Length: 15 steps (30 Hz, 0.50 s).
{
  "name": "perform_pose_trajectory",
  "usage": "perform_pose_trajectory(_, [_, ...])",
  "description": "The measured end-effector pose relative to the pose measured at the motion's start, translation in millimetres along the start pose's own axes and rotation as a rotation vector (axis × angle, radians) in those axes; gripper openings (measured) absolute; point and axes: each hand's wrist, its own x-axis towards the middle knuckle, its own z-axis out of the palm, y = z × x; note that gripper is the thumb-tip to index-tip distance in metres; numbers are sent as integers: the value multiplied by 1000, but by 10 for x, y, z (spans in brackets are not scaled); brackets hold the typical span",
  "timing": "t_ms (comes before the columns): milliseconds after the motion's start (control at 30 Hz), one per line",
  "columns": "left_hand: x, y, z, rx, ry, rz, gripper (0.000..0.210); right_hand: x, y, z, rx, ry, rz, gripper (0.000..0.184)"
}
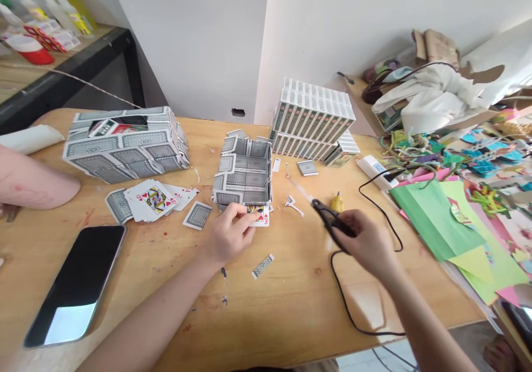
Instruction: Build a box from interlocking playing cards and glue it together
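Note:
My left hand (230, 230) is closed at the near edge of an open box built of playing cards (245, 172). Its fingers pinch a king of hearts (263, 217), which lies face up and partly under them. To the right, my right hand (368, 241) is wrapped around black-handled scissors (326, 217) that point up and left, the blades blurred. Cut card scraps (293, 205) lie between the hands, and a patterned strip (262, 266) is nearer me. Face-down, a loose card (197, 215) rests left of my left hand.
A longer card-covered box (124, 144), fanned cards (152, 200) and a phone (77, 283) are at left, beside another person's arm (37, 181). Stacked card packs (311, 120) stand behind. A black cable (338, 289) runs from a power strip (377, 171), near a yellow tip (337, 201) and coloured paper (436, 217).

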Motion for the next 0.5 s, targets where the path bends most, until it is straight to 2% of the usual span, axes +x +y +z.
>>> perform_pose_trajectory(133, [-7,-15,2,11,14,-9,19,-224,-274,439,11,-42,-15,20])
perform_pose_trajectory(200, [-16,-37,0,13,3,-20,19,-272,-393,532,43,-110,-75,18])
perform_pose_trajectory(267, [-26,-60,-2,12,-2,-37,20,-265,-397,496,87,-182,-143,14])
perform_pose_trajectory(333, [-31,-73,-4,4,4,-49,20,-207,-252,363,55,-202,-210,12])
perform_pose_trajectory(400, [-29,-76,-6,-10,5,-50,20,-112,12,192,-59,-40,-205,17])
perform_pose_trajectory(500, [-16,-68,-9,-22,-1,-49,20,50,455,-25,-262,3,-127,35])
